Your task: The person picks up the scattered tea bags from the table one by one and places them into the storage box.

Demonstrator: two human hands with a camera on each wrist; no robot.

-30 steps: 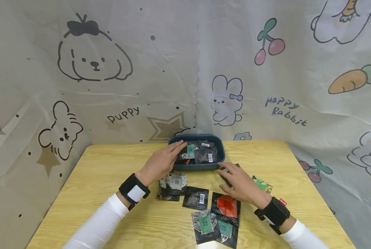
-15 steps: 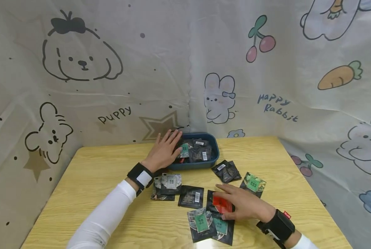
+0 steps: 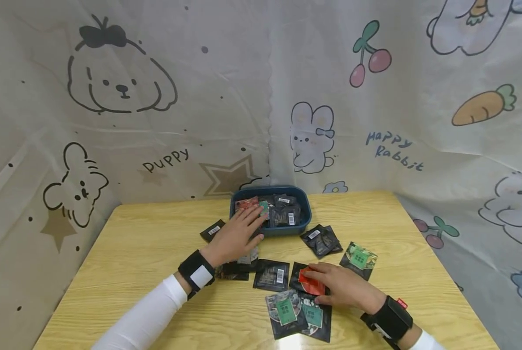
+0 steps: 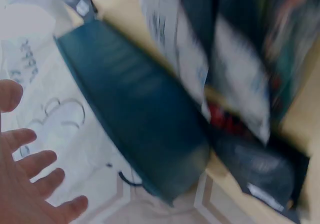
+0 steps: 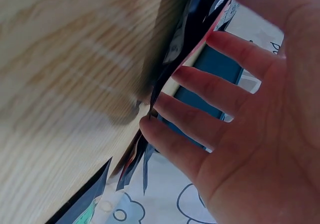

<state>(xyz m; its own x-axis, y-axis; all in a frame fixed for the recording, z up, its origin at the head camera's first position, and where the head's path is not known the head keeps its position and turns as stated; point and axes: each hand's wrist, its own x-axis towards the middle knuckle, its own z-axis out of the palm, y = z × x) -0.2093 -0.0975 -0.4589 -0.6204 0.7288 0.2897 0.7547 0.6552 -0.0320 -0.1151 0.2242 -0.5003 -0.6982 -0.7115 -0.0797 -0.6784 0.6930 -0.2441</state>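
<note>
My left hand [image 3: 236,236] is over the front left of a dark blue bin [image 3: 287,230] holding several flat packets. In the left wrist view its fingers are spread, with nothing between them, beside the bin's wall [image 4: 135,99]. A red-patterned packet [image 3: 246,203] lies at the bin's left end. On the table, my right hand [image 3: 350,288] rests its fingertips on a black packet with a red label [image 3: 312,283]. The right wrist view shows those fingers [image 5: 215,86] extended against the packet's surface. Under the left wrist, dark and grey packets [image 3: 234,271] are partly hidden.
Two green-labelled packets [image 3: 285,313] overlap near the front. A black packet with a barcode [image 3: 271,275] lies mid-table. Dark packets [image 3: 322,240] and a green-yellow packet [image 3: 359,260] lie to the right. Another dark packet [image 3: 211,230] is left of the bin.
My left hand has dropped from the bin's left end to its front left, and the red-patterned packet there now shows. My right hand went from the dark packets to the red-labelled one.
</note>
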